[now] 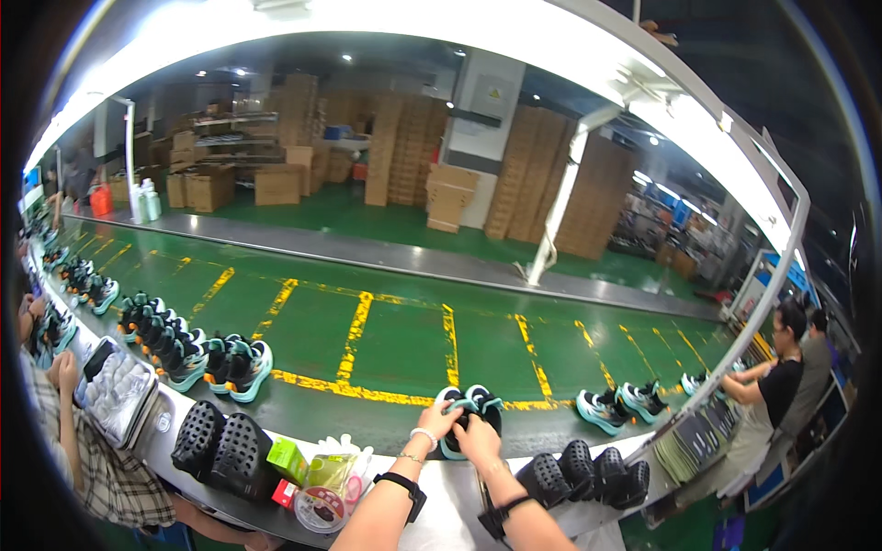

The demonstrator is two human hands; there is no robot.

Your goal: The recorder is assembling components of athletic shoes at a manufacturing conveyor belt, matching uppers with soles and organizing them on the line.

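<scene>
In front of me, at the near edge of the green belt, stands a pair of dark sneakers (481, 399) with pale teal soles. My left hand (435, 421) is closed on the left sneaker of the pair, its fingers at the upper. Close beside it, my right hand (480, 442) has its fingers bent together at the same shoe's opening. Exactly what the fingertips pinch is hidden. Both wrists carry black bands, and the left one also has a light bracelet.
Black perforated clogs (241, 454) stand left on the metal ledge, with more clogs (579, 468) right. A green box (288, 459) and a round clear tub (322, 508) sit near my left arm. Sneakers (248, 369) line the belt (404, 340). Co-workers (781, 367) flank both sides.
</scene>
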